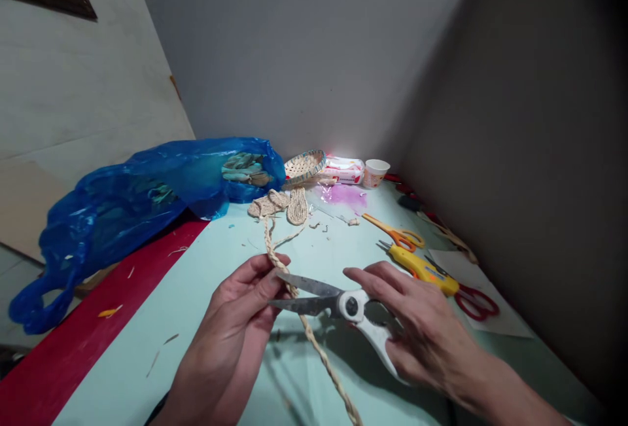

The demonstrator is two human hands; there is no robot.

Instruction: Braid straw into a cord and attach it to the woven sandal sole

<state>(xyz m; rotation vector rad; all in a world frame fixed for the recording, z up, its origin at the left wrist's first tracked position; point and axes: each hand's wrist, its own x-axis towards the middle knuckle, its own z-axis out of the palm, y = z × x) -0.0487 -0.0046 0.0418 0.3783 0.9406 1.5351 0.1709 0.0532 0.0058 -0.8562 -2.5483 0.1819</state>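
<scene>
My left hand (235, 321) pinches a pale braided straw cord (321, 354), which runs from the far side of the table toward me. In my right hand (417, 328) is a pair of white-handled scissors (351, 307), its blades parted. The cord passes between the blades, close to my left thumb. Beyond my hands lie two small woven straw pieces shaped like soles: one oval (297, 207), and one with straps (268, 203) beside it. The cord reaches up to the strapped piece.
At the left lies a blue plastic bag (147, 171) with greenish bundles inside. Behind are a woven basket (305, 165), a tissue pack (343, 169) and a paper cup (375, 173). To the right lie orange scissors (392, 230), a yellow glue gun (422, 267) and red-handled scissors (477, 301).
</scene>
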